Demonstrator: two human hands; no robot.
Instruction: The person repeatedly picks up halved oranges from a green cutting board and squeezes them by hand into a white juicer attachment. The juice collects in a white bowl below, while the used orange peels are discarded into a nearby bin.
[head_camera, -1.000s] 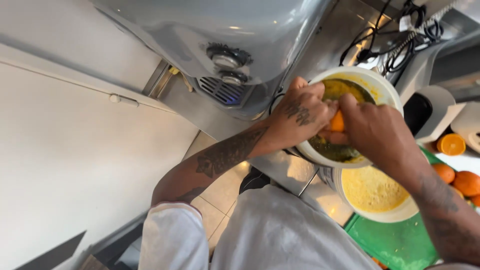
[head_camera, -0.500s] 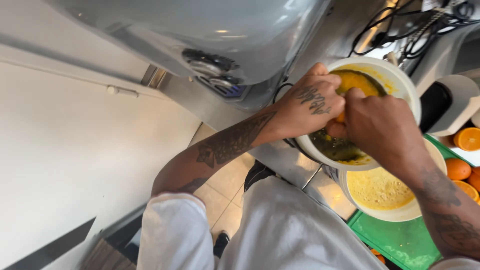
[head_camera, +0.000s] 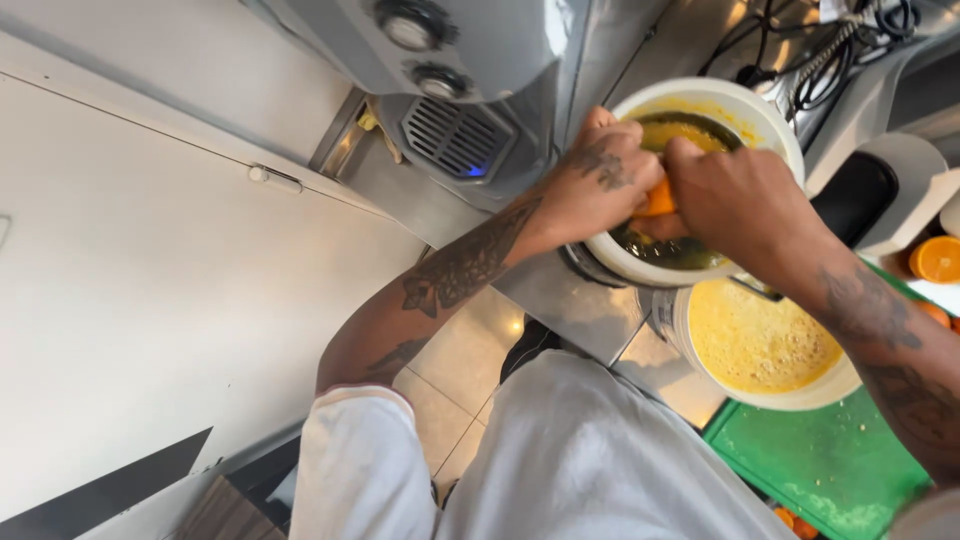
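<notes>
Orange piece (head_camera: 658, 200) pinched between both hands over the upper white bowl (head_camera: 775, 120), only a small bright wedge of it visible among the fingers. Left hand (head_camera: 600, 180) closed around it from one side, knuckles up, tattooed wrist and forearm running back toward the white sleeve. Right hand (head_camera: 735, 200) clamped on it from the other side, fingers curled down into the bowl. Inside that bowl, dark liquid and yellow pulp against the wall. Just below and touching it in view, a second white bowl (head_camera: 790, 395) full of pale yellow pulpy juice, standing partly on a green cutting board (head_camera: 830, 470). Beyond, at the right edge, a cut orange half (head_camera: 938, 258). Above the hands, a grey metal machine (head_camera: 470, 60) with round knobs and a vent grille.
</notes>
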